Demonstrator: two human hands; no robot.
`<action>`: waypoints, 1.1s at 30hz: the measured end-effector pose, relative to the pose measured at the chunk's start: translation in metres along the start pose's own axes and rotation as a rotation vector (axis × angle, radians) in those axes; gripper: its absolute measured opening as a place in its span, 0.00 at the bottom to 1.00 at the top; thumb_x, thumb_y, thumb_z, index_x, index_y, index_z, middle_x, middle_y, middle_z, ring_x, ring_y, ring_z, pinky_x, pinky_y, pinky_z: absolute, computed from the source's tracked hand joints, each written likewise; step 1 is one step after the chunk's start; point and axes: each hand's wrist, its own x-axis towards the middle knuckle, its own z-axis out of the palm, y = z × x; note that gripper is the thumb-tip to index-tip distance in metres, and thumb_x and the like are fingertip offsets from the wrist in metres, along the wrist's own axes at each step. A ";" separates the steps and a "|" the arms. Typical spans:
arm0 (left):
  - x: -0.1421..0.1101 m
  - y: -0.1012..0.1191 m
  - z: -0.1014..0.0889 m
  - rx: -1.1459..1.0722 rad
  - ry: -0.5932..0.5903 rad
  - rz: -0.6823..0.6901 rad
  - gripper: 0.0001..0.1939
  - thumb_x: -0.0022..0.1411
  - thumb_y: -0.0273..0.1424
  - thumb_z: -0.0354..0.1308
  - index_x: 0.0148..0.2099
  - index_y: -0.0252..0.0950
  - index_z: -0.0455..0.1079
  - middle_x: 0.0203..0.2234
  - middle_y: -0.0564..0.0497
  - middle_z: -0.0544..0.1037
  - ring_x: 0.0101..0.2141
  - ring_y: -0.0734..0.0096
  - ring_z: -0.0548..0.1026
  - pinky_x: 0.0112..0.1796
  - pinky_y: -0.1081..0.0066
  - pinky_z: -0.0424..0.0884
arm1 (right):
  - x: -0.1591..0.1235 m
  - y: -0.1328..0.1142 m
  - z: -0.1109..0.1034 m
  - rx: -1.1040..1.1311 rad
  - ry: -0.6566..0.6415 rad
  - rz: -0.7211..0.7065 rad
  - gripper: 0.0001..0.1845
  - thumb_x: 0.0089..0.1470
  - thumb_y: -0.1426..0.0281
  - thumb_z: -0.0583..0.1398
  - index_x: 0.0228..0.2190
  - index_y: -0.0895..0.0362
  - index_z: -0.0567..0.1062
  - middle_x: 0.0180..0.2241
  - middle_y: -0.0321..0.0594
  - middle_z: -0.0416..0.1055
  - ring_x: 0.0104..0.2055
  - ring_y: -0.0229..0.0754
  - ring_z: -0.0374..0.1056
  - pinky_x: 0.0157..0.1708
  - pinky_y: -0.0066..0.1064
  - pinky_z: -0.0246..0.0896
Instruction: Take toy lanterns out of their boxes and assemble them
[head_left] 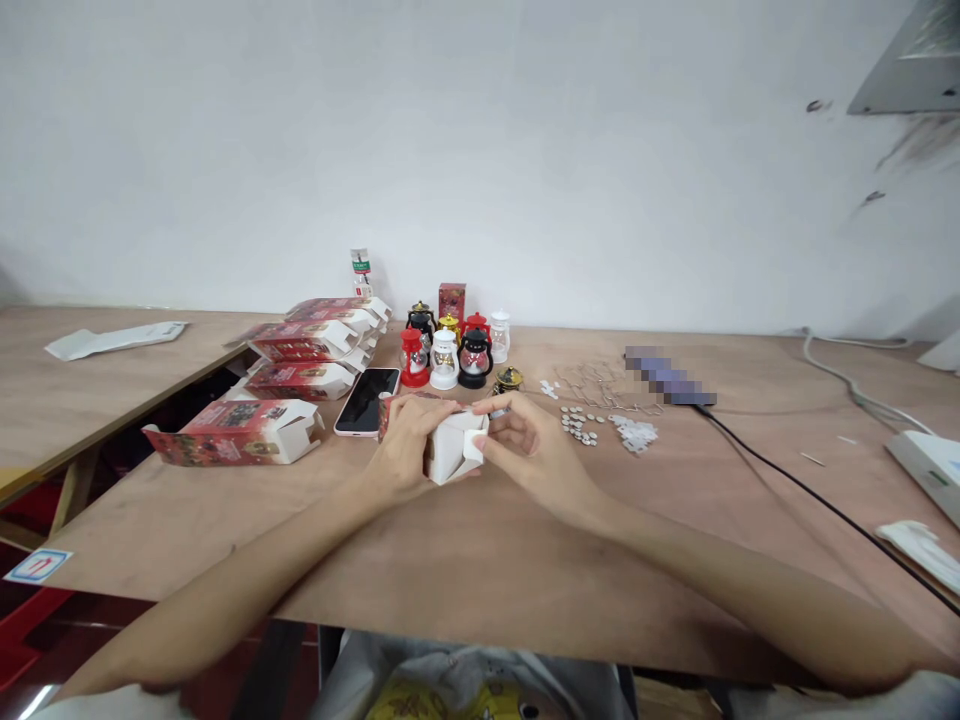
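Observation:
Both hands are on a small cardboard box (451,452), its white end with loose flaps facing me and a bit of its red printed side showing at the left. My left hand (407,445) wraps round the box from the left. With thumb and fingers, my right hand (529,445) pinches a white flap at the box's right edge. Just behind the hands stand small toy lanterns: a red lantern (413,358), a white lantern (444,360), a black lantern (475,358) and several more. A gold-topped lantern (508,380) is partly hidden behind my right hand.
Red printed boxes (300,341) are piled at the left, with one box (232,432) lying nearer. A phone (367,402) lies beside them. Button cells (581,425), white plastic pieces (634,434) and wire handles (600,385) lie to the right. A black cable (795,478) crosses the table.

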 end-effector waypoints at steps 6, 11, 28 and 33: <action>0.001 0.004 -0.002 -0.038 -0.001 -0.061 0.37 0.44 0.43 0.67 0.53 0.38 0.57 0.39 0.45 0.74 0.36 0.62 0.74 0.35 0.62 0.67 | 0.000 -0.002 0.000 -0.014 0.008 0.000 0.09 0.48 0.70 0.59 0.34 0.55 0.68 0.38 0.40 0.70 0.33 0.36 0.68 0.34 0.30 0.68; 0.001 0.001 -0.002 -0.064 0.013 -0.038 0.39 0.44 0.43 0.67 0.55 0.39 0.56 0.38 0.46 0.75 0.36 0.62 0.74 0.34 0.63 0.67 | 0.003 -0.002 -0.004 0.014 -0.069 0.044 0.13 0.46 0.70 0.60 0.37 0.55 0.67 0.35 0.37 0.70 0.34 0.36 0.68 0.34 0.31 0.67; -0.006 -0.003 0.002 -0.078 0.101 0.114 0.38 0.42 0.51 0.64 0.54 0.44 0.57 0.40 0.49 0.72 0.40 0.62 0.72 0.43 0.60 0.66 | 0.004 0.016 0.003 0.277 -0.200 -0.023 0.20 0.43 0.62 0.66 0.38 0.52 0.68 0.43 0.38 0.68 0.45 0.40 0.67 0.42 0.34 0.66; 0.001 0.000 -0.007 -0.075 0.197 -0.327 0.31 0.55 0.57 0.46 0.52 0.43 0.61 0.52 0.44 0.59 0.55 0.51 0.58 0.52 0.50 0.58 | -0.003 0.030 0.006 -0.117 0.010 -0.463 0.12 0.50 0.68 0.62 0.38 0.51 0.70 0.51 0.44 0.62 0.54 0.44 0.62 0.48 0.41 0.64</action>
